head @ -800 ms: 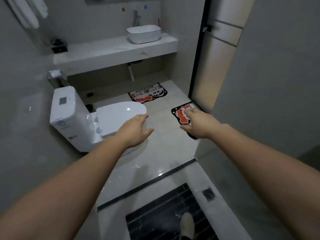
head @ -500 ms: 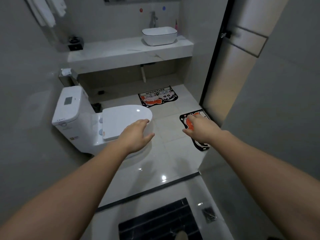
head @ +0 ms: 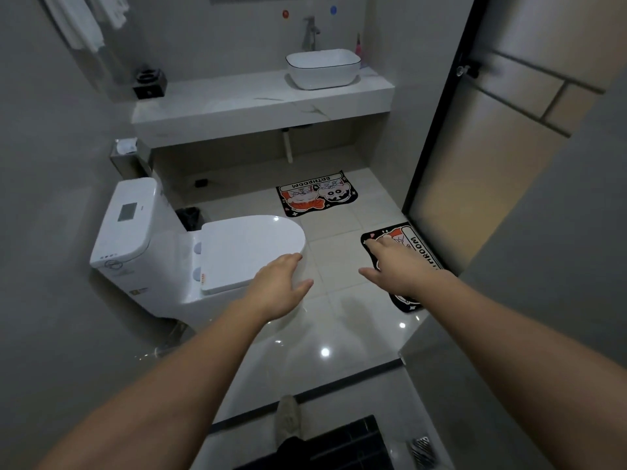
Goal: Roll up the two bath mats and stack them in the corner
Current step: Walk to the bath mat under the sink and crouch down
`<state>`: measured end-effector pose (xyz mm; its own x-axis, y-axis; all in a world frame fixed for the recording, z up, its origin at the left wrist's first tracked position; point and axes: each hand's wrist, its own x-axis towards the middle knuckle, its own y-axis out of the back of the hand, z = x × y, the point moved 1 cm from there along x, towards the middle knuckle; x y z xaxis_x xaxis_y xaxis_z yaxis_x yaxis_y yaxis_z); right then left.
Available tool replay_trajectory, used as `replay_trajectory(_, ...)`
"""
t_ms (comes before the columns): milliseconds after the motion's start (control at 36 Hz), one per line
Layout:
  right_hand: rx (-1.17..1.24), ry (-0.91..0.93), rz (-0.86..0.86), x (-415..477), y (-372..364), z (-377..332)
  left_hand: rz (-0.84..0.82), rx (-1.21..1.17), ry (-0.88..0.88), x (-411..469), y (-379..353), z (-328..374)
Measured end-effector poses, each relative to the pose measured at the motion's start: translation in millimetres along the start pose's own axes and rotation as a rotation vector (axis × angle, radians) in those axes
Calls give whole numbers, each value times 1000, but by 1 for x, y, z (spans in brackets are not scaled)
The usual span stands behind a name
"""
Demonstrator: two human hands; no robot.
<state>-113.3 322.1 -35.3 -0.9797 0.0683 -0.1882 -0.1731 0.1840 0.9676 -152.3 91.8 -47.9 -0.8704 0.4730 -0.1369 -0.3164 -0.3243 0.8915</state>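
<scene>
Both hands, left hand point(head: 278, 286) and right hand point(head: 397, 266), reach forward open and empty. Two soft, light-looking bath mats lie flat: near mat point(head: 415, 247) by the door, far mat point(head: 317, 193) below the counter. Grip a short edge.

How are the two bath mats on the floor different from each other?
The far mat lies below the sink counter, fully in view; the near mat lies beside the glass door, partly hidden by the right hand. The far mat's BATHROOM strip runs along its back edge; the near mat's strip runs along its door-side edge, so they are turned differently. Both are flat, unrolled, black-edged, with the same cartoon print.
</scene>
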Motion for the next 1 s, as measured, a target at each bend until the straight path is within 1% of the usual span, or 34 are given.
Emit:
replay_trajectory(111,0,-31,-9,35,1,-3,-41,-23,6,40,2,-14)
replay_trajectory(278,6,-81,-16,89,4,-5,-75,-18,-64,101,14,-39)
replay_trajectory(556,2,-175,-36,139,1,7,-156,5,-123,172,23,-58)
replay_trajectory(667,7,-196,-34,162,4,21,-152,16,-137,200,24,-55)
replay_trajectory(806,14,-167,7,200,8,43,-117,7,-111,238,24,-49)
replay_trajectory(1000,43,-89,56,265,21,82,-47,-37,-1,303,26,-35)
